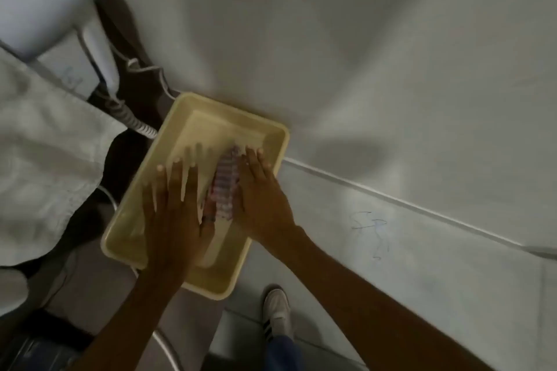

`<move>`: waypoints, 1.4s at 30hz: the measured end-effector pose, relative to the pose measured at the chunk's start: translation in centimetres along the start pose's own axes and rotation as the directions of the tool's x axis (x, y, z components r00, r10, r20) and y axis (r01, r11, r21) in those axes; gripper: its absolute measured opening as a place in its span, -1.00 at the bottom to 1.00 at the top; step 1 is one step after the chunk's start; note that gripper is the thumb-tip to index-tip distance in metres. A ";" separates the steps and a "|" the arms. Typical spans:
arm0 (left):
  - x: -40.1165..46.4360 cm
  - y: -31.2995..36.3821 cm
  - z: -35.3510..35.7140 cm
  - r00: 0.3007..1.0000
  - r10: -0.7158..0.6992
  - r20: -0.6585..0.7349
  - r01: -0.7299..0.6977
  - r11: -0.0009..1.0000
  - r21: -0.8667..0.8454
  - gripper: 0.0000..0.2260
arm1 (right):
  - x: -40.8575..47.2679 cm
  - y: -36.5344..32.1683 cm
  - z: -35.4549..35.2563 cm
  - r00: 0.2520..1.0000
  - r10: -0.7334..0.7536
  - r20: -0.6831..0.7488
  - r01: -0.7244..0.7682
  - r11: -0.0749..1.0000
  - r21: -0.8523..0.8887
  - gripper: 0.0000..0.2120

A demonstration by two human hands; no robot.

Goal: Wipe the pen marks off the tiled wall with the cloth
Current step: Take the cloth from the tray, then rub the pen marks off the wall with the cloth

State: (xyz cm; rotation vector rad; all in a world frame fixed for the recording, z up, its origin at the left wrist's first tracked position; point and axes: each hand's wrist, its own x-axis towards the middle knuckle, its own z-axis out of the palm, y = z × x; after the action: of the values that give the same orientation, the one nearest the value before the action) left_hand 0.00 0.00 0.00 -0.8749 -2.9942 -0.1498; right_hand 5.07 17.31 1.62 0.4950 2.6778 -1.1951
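A striped pink and purple cloth [224, 187] lies bunched in a pale yellow tub [193, 105]. My right hand [259, 193] rests against the cloth's right side, fingers stretched along it and holding it. My left hand [174, 208] is flat in the tub to the cloth's left with its fingers spread, and its thumb touches the cloth's near end. Blue pen marks [370, 229] show on the grey tiled wall [422, 129], to the right of the tub and below a tile joint. The picture is blurred by motion.
A white appliance with a coiled cord [132, 117] hangs left of the tub. A pale towel [51, 141] drapes at far left, above it a faint scribble [72, 78]. My shoe [277, 313] stands on the floor below the tub, beside a metal tube frame [168, 346].
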 end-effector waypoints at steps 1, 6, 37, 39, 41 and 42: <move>0.1 -0.7 1.3 1.000 -0.019 0.017 0.019 1.000 -0.006 -0.34 | 1.8 0.2 1.9 0.998 0.051 0.045 -0.053 0.998 0.037 -0.06; 0.7 -3.2 7.1 0.985 -0.146 0.097 0.150 0.988 -0.038 -0.38 | 8.5 2.3 10.1 0.946 0.319 0.059 -0.317 0.947 -0.048 -0.12; -17.8 28.8 33.8 0.864 0.381 0.328 -0.304 0.916 -0.263 -0.32 | -27.1 49.1 10.4 0.844 0.531 -0.071 -0.529 0.847 0.055 -0.16; -18.4 29.3 38.1 0.857 0.378 0.350 -0.302 0.919 -0.252 -0.32 | -26.3 53.1 11.7 0.852 0.512 -0.108 -0.502 0.858 0.105 -0.18; -18.6 29.4 41.9 0.851 0.395 0.346 -0.328 0.915 -0.236 -0.32 | -25.3 56.8 13.1 0.873 0.467 -0.141 -0.452 0.883 0.125 -0.23; -18.5 29.4 43.7 0.850 0.405 0.336 -0.346 0.911 -0.224 -0.32 | -24.8 58.5 14.0 0.875 0.457 -0.160 -0.449 0.890 0.084 -0.26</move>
State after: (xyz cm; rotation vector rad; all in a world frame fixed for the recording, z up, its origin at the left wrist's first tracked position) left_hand 31.80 18.94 -41.75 -1.6685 -3.0873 -0.2330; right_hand 49.71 37.66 -41.03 1.2107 2.4598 -1.1088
